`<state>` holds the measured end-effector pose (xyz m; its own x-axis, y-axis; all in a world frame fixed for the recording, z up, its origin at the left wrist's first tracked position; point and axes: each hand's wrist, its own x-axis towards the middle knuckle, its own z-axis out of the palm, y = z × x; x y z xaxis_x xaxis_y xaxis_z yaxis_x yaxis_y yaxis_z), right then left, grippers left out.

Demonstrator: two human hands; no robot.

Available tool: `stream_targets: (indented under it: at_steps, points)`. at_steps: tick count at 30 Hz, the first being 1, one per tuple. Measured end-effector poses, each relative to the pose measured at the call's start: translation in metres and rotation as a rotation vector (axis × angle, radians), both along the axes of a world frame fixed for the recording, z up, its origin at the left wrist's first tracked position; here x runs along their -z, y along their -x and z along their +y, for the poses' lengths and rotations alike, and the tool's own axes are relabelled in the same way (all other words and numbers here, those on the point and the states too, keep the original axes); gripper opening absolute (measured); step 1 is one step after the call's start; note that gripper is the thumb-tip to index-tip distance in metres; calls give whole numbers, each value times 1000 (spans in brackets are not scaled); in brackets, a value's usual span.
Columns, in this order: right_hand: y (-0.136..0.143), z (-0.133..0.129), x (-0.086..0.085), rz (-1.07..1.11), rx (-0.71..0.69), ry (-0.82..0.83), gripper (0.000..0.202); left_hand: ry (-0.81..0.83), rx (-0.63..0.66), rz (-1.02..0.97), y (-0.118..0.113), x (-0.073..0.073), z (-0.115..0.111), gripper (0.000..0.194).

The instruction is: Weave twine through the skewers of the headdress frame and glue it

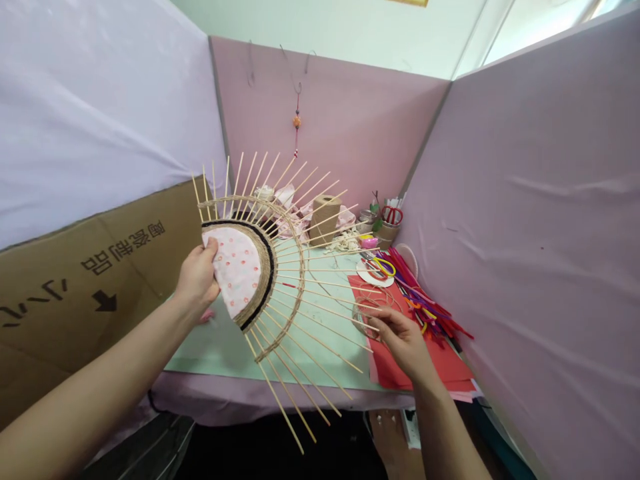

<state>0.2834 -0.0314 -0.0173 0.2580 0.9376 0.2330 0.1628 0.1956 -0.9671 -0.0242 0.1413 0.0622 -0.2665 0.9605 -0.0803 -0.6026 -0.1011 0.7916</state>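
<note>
My left hand (199, 273) grips the straight edge of a half-round woven piece, thumb on its pink cloth centre (237, 270) with a red pattern. Around the cloth run bands of tan twine and a black band (273, 267). Many thin wooden sticks (320, 327) fan outward, crossed farther out by a separate ring of woven twine (303, 267). My right hand (400, 337) is at the stick tips on the right, fingers closed at a small coil of twine (361, 321). A loose strand trails between the ring and that coil. The fingers partly hide what they pinch.
Red paper sheets (395, 367) lie at right under colourful pipe cleaners (425, 300) and yellow-handled scissors (384, 267). A twine spool (324, 220) and a pot with red-handled scissors (391, 217) stand at the back. Cardboard (100, 280) leans left; fabric-covered panels (330, 113) enclose the table.
</note>
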Motion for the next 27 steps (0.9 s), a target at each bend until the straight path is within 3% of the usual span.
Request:
stream_targets:
  at_steps: [9, 13, 19, 23, 27]
  points:
    - [-2, -13, -24, -264, 110, -70, 18, -69, -36, 118, 4, 7, 4, 15]
    - [-3, -17, -23, -328, 97, -71, 17, -68, -37, 97, 4, 6, 4, 14]
    - [-4, -7, -11, -201, -44, -13, 19, -49, -40, 57, 1, 7, 5, 15]
    - [21, 3, -2, -177, -145, 1, 18, -1, -66, 11, -11, 7, 2, 18]
    - [65, 15, 5, -366, -284, -17, 20, 22, -43, -40, -30, 9, -6, 21]
